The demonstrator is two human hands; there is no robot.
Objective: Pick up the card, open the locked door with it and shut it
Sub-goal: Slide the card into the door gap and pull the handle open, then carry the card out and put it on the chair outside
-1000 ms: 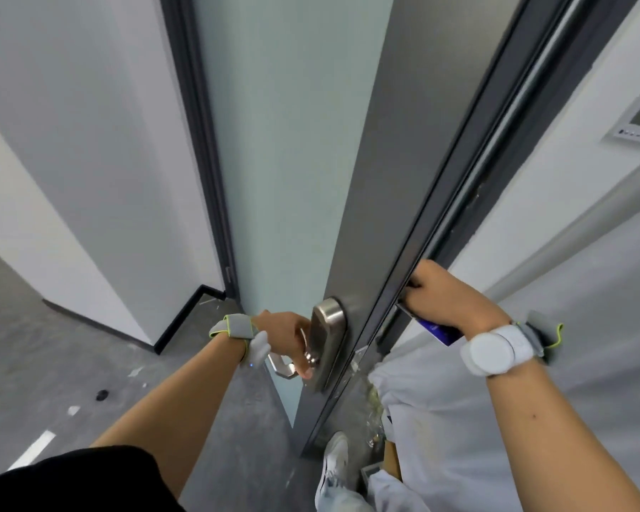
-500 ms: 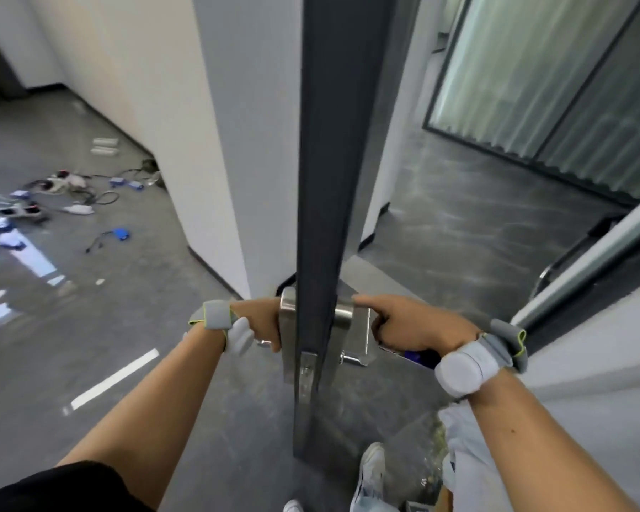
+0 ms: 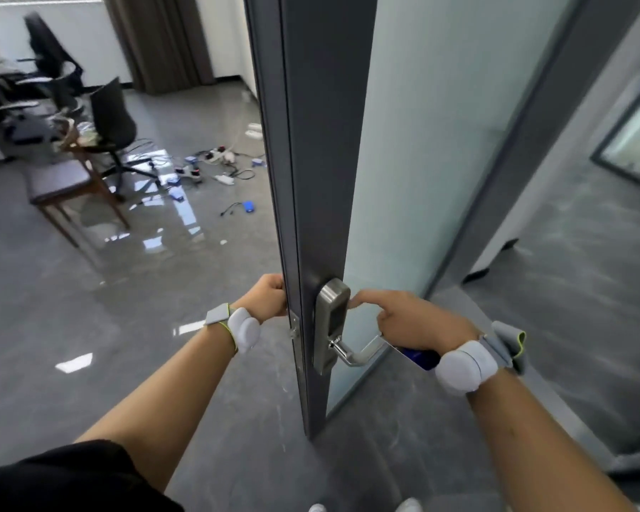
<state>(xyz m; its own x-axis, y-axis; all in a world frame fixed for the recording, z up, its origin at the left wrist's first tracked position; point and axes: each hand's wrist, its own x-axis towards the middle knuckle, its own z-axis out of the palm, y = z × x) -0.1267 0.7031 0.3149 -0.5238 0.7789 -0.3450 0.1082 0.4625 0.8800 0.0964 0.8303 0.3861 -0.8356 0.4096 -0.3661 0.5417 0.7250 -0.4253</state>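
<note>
Door (image 3: 326,149): standing open; I am holding it edge-on.
Right hand (image 3: 418,319): gripping the lever (image 3: 359,354), pinning the card (image 3: 420,358) beneath the palm, to swing the door.
Left hand (image 3: 270,295): curling round the door's far face, steadying; grip there hidden.

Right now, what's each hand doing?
Left hand: closed on the door edge.
Right hand: closed on the lever handle, blue card underneath.

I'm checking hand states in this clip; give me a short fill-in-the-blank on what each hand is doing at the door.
1. The right hand grips the door's metal ____.
2. The card tucked under that hand is ____ in colour.
3. The left hand holds the door by its ____.

Missing words: lever handle; blue; edge
</note>
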